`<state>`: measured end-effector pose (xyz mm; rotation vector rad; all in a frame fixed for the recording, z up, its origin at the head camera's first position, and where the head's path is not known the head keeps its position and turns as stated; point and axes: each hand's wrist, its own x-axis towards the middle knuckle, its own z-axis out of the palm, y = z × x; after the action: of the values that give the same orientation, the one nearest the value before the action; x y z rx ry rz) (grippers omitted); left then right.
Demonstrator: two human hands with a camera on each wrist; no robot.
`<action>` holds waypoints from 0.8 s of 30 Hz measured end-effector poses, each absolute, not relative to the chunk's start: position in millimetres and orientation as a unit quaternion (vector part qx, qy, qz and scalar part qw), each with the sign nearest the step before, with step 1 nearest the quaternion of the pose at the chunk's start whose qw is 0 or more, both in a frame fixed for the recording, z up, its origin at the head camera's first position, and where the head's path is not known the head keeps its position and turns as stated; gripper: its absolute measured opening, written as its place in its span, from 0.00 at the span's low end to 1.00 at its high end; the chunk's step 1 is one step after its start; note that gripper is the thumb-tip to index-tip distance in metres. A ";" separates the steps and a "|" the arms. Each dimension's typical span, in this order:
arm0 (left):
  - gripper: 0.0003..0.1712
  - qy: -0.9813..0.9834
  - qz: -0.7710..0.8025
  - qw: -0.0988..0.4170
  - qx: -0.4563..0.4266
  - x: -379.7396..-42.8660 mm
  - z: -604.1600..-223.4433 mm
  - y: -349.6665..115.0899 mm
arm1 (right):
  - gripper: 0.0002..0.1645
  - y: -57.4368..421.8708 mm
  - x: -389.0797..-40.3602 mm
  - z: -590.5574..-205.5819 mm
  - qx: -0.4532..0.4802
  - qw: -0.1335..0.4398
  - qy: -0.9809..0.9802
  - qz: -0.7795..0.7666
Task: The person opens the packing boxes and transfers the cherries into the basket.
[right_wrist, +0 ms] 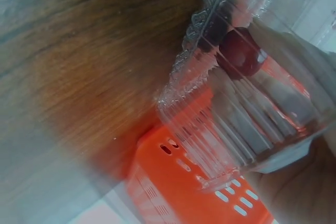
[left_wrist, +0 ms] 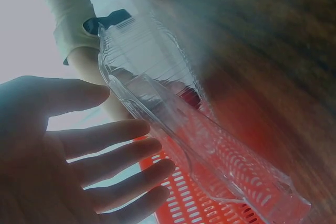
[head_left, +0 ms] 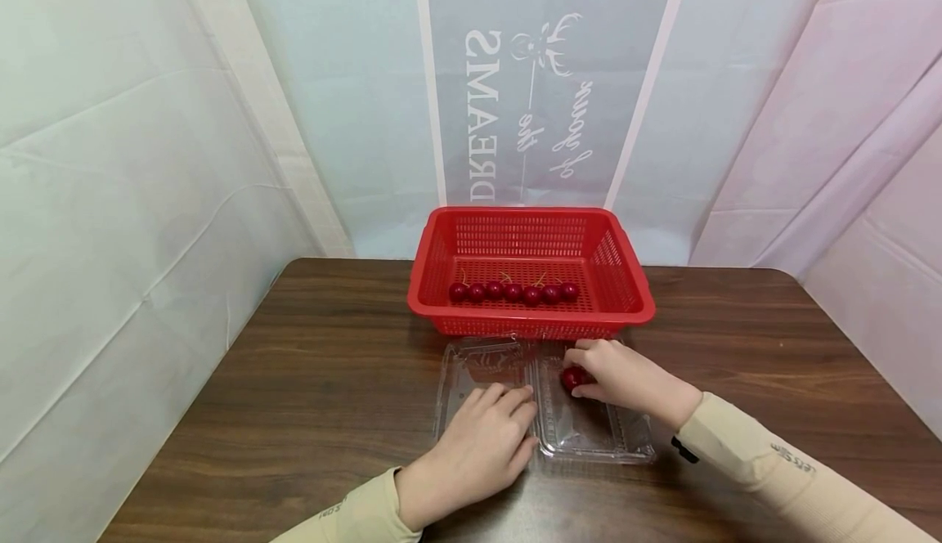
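A clear plastic clamshell box (head_left: 570, 437) lies unfolded on the table, its two halves side by side. Inside the right half, my right hand (head_left: 625, 375) pinches a dark red cherry (head_left: 571, 379) between thumb and fingers, low over the box floor. The same cherry (right_wrist: 241, 53) shows through the ribbed clear wall in the right wrist view. My left hand (head_left: 482, 445) lies over the left half, fingertips at the fold between the halves. In the left wrist view its fingers (left_wrist: 123, 129) are spread and nearly straight beside the plastic edge, holding nothing.
Just behind the box stands a red plastic basket (head_left: 530, 322) with slotted walls. Several cherries (head_left: 513, 292) with stems line up in a row on its floor. Dark wood-grain table (head_left: 331, 363) surrounds both, with pale curtains (head_left: 353, 77) at the back and sides.
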<state>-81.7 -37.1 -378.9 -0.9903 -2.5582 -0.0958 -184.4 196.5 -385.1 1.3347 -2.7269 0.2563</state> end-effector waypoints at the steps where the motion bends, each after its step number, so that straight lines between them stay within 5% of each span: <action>1: 0.17 -0.914 -0.034 0.196 -0.354 -81.7 -378.5 -37.1 | 0.16 196.4 -184.0 -383.9 0.438 0.047 -0.894 0.086; 24: 0.18 -0.919 -0.032 0.190 -0.345 -81.3 -377.1 -35.8 | 0.17 194.5 -160.4 -338.4 0.438 0.082 -0.890 0.093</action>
<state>-81.3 -35.8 -377.1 -0.9684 -2.5818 -0.0908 -160.4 194.5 -338.4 1.3078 -2.6594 0.2792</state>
